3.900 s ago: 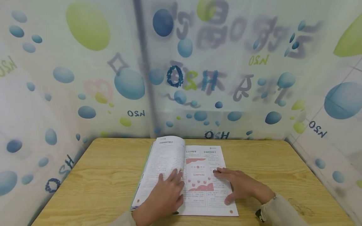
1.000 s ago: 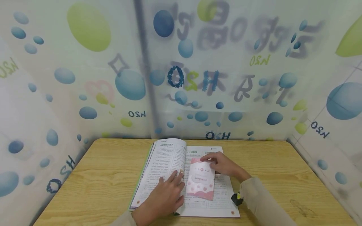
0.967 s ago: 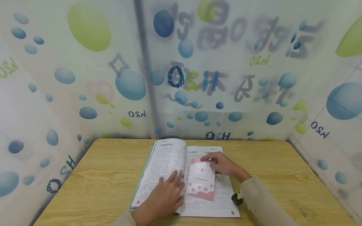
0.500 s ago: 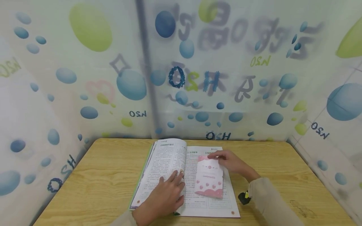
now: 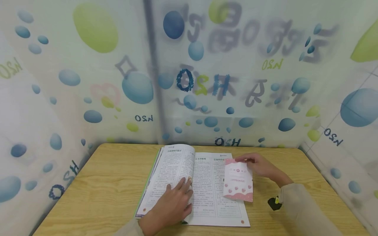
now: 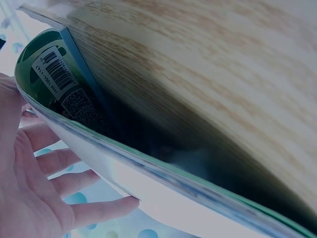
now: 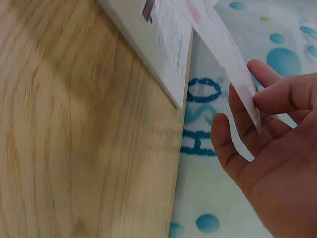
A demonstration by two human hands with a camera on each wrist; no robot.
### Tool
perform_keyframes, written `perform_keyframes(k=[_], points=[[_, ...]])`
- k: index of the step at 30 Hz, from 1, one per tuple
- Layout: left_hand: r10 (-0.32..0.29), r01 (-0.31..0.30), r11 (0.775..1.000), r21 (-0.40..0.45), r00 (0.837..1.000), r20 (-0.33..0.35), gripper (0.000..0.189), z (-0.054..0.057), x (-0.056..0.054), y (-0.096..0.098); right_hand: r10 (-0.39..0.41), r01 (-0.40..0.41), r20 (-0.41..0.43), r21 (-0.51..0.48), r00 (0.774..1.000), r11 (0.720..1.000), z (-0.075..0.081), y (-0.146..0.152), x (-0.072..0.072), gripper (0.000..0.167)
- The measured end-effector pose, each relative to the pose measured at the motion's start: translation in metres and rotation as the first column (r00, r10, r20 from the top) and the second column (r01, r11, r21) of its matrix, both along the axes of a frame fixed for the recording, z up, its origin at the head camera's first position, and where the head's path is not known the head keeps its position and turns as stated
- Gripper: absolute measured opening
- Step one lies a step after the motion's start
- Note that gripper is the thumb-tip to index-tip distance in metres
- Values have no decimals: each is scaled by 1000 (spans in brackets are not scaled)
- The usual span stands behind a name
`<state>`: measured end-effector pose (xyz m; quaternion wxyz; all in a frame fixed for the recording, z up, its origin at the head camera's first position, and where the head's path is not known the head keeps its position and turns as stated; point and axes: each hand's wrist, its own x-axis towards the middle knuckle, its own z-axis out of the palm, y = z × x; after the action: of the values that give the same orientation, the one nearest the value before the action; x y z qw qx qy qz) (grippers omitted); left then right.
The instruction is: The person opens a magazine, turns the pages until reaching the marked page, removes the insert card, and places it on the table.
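Observation:
An open magazine point(image 5: 205, 196) lies on the wooden table, its left-hand pages bowed up towards the spine. My left hand point(image 5: 172, 206) rests across those pages, fingers spread and fairly straight, tips by the spine. In the left wrist view the hand point(image 6: 39, 183) lies against the page side, and a green back cover with a barcode point(image 6: 58, 70) shows underneath. My right hand point(image 5: 264, 167) pinches the top edge of a pink-and-white strawberry card point(image 5: 238, 186) over the magazine's right edge. The right wrist view shows the thin card point(image 7: 225, 49) between thumb and fingers, raised off the page.
The wooden tabletop point(image 5: 112, 177) extends on both sides of the magazine. A pale curtain point(image 5: 254, 98) with blue and green drops hangs behind the far edge. A small black device point(image 5: 274, 204) sits under the right wrist by the sleeve.
The right hand has picked the card up from the right-hand page and carried it rightwards to overlap the magazine's edge. The left hand has stayed in place.

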<state>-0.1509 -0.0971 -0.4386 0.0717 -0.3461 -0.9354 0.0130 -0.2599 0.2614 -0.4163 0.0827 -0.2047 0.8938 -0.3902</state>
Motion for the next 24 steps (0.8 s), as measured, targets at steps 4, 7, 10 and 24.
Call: perform_keyframes(k=[4, 7, 10, 24], points=[[2, -2, 1000, -6, 1000, -7, 39, -1, -1, 0, -11, 12, -13, 29, 1000, 1000, 3, 16, 0, 40], [5, -5, 1000, -13, 1000, -5, 39, 0, -1, 0, -25, 26, -30, 56, 999, 998, 4, 26, -2, 40], [7, -7, 1000, -14, 1000, 1, 39, 0, -1, 0, -38, 41, -44, 83, 998, 996, 3, 36, -2, 39], [9, -9, 1000, -18, 1000, 3, 39, -1, -1, 0, -19, 24, -54, 104, 998, 994, -6, 64, -6, 37]])
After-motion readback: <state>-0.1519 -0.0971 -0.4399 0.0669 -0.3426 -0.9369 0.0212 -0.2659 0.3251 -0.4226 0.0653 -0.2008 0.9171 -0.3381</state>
